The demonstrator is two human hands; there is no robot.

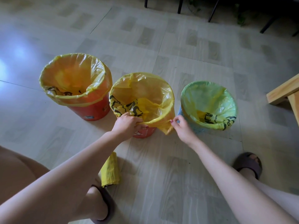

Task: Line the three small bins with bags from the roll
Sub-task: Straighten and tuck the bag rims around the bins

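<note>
Bins in a row on a pale tiled floor [178, 46], seen from above; left to right. Left orange bin [90, 110]: lined with a thin, crinkled yellow bag [72, 75] folded over the round rim; black print on the film is crumpled and unreadable, and the bin's base label is too small to make out. Middle orange bin [144, 132]: mostly hidden behind its yellow bag [145, 89] and the hands, only a strip of wall showing. Left hand [127, 125] grips the bag's gathered edge at the near rim, fingers curled round it; right hand [181, 126] pinches the loose yellow corner just beside the rim, between middle and right bins. Right blue bin [186, 120]: textured wall, largely covered by a yellow bag [208, 94] that reads green over the blue. Roll of yellow bags [110, 170] lies on the floor near the person's left foot, partly hidden by the left forearm. Dark slippers [249, 162] on both feet, the left one cut off at the lower edge. Floor glossy, with a wood-grain block pattern and a light glare at far left. Pale wooden furniture [283, 92] cut off at right; dark furniture legs [213, 10] along the top, dim and cropped.
</note>
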